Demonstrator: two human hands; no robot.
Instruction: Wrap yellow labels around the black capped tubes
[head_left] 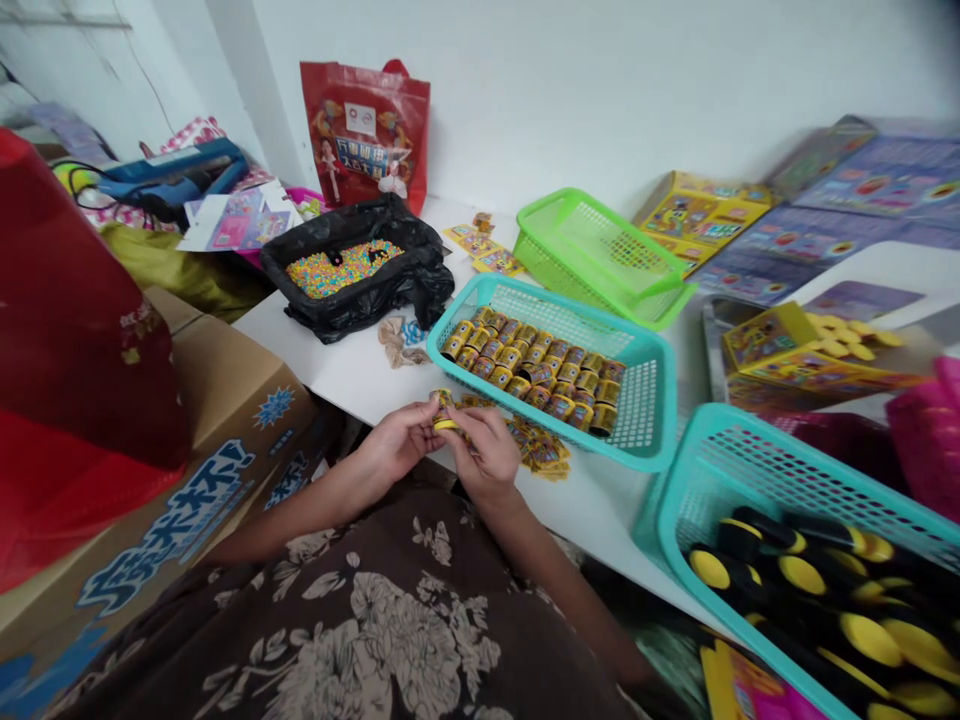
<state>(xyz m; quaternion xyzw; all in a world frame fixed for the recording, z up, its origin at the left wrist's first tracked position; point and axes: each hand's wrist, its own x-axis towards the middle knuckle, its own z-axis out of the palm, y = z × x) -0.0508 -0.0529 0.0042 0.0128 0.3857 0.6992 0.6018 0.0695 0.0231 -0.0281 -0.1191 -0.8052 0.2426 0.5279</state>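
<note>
Between my two hands, just over the table's front edge, is a small yellow-and-black cylindrical container with a printed label. My left hand pinches it from the left with thumb and fingers. The fingers of my right hand close on its lower right side. Loose printed labels lie in a pile on the table beside my right hand. Behind them stands a teal basket with rows of similar labelled containers. At the right, another teal basket holds black containers with yellow ends.
A black-lined bin of colourful beads sits back left, before a red bag. A green basket and stacked boxes are behind. Cardboard boxes and a large red bag crowd the left side.
</note>
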